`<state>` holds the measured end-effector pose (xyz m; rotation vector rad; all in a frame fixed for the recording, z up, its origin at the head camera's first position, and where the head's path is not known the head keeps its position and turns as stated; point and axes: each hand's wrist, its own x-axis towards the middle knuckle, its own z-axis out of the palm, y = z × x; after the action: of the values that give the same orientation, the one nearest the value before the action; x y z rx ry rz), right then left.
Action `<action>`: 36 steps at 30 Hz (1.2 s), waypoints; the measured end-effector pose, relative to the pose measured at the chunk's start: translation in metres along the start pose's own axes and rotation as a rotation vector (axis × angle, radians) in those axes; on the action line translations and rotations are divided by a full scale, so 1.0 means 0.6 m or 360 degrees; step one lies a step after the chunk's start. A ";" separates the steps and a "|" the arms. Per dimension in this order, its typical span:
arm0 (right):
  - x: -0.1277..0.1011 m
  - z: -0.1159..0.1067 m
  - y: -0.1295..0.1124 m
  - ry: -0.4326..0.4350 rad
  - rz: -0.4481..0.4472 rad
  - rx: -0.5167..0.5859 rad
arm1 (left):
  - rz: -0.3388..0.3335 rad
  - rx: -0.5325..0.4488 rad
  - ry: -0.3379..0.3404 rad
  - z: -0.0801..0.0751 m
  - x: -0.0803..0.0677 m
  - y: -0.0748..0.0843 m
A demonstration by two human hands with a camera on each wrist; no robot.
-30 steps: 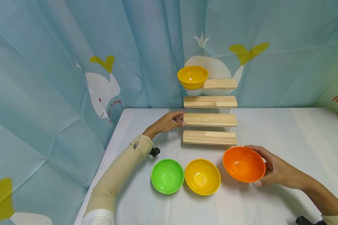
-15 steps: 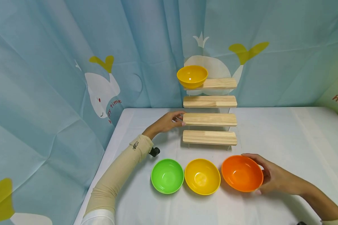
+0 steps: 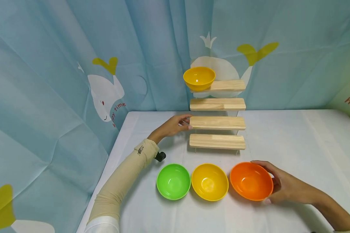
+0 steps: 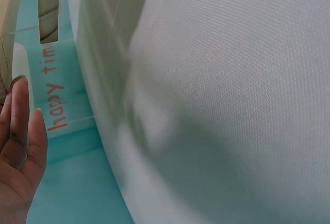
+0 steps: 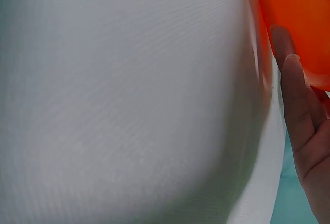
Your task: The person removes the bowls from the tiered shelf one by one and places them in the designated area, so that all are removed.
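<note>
An orange bowl [image 3: 250,181] stands on the white table [image 3: 294,139], at the right end of a row with a yellow bowl [image 3: 209,182] and a green bowl [image 3: 173,181]. My right hand [image 3: 272,185] cups the orange bowl's right side, thumb on the far rim. In the right wrist view a finger [image 5: 296,100] lies against the orange bowl [image 5: 301,22]. My left hand [image 3: 184,123] touches the left end of the third board of a stepped wooden shelf [image 3: 217,123]. Its fingers [image 4: 23,131] look straight in the left wrist view.
A second yellow bowl [image 3: 199,77] sits on the left end of the shelf's top board. A blue whale-print curtain [image 3: 61,64] hangs behind and to the left of the table. White table surface stretches right of the shelf.
My right hand has lowered the orange bowl from a tilted hold in the air onto the table beside the yellow bowl. The left hand has not moved.
</note>
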<state>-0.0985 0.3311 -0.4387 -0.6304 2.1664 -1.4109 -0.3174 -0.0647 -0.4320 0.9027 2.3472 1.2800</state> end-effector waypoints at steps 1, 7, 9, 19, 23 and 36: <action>0.000 -0.001 0.000 -0.0007 -0.0023 -0.0005 | -0.0006 0.0007 0.0002 -0.001 0.001 0.001; 0.002 -0.007 0.003 -0.0033 -0.0133 -0.0037 | -0.0018 0.0014 0.0001 -0.004 0.005 0.005; 0.002 -0.008 0.004 -0.0043 -0.0137 -0.0028 | -0.0024 0.0006 -0.0009 -0.005 0.004 0.008; 0.000 -0.004 0.003 -0.0068 -0.0131 -0.0051 | -0.0017 0.0006 -0.0045 -0.012 -0.026 0.060; -0.002 0.000 0.003 -0.0048 -0.0101 -0.0074 | -0.0019 0.0008 -0.0047 -0.012 -0.027 0.062; -0.008 0.004 -0.004 -0.0014 0.0037 -0.0141 | -0.0023 0.0014 -0.0052 -0.010 -0.027 0.056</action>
<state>-0.0929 0.3312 -0.4369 -0.6398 2.2320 -1.3039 -0.2960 -0.0657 -0.4011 0.9013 2.3320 1.2411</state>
